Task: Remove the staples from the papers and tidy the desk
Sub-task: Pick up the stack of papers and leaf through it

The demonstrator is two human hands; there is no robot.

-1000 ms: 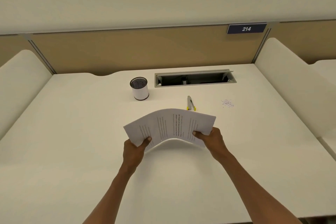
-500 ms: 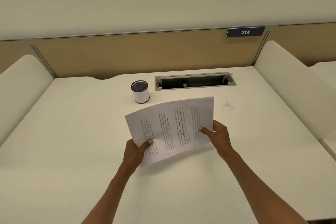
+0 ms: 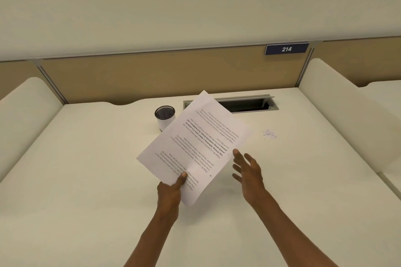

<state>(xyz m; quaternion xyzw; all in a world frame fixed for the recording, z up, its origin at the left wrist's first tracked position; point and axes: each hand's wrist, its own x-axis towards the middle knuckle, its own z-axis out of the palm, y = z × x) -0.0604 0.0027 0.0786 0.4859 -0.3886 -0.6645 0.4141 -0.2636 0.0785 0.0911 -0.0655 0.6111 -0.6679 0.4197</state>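
My left hand (image 3: 170,192) pinches the near edge of a printed stack of papers (image 3: 195,145), thumb on top, and holds it tilted up above the white desk (image 3: 86,169). The text on the sheet runs sideways. My right hand (image 3: 247,169) hovers just right of the papers with its fingers spread and touches nothing. A small pile of pulled staples (image 3: 269,134) lies on the desk to the right. The staple remover is hidden behind the raised papers.
A black mesh pen cup with a white band (image 3: 165,117) stands behind the papers on the left. An open cable tray (image 3: 245,104) is set into the desk's back edge. White side dividers (image 3: 338,102) flank the desk, and a tan panel carries a sign reading 214.
My right hand has let go of the papers and opened. The left hand has turned the stack so that it stands more upright and now covers the staple remover.
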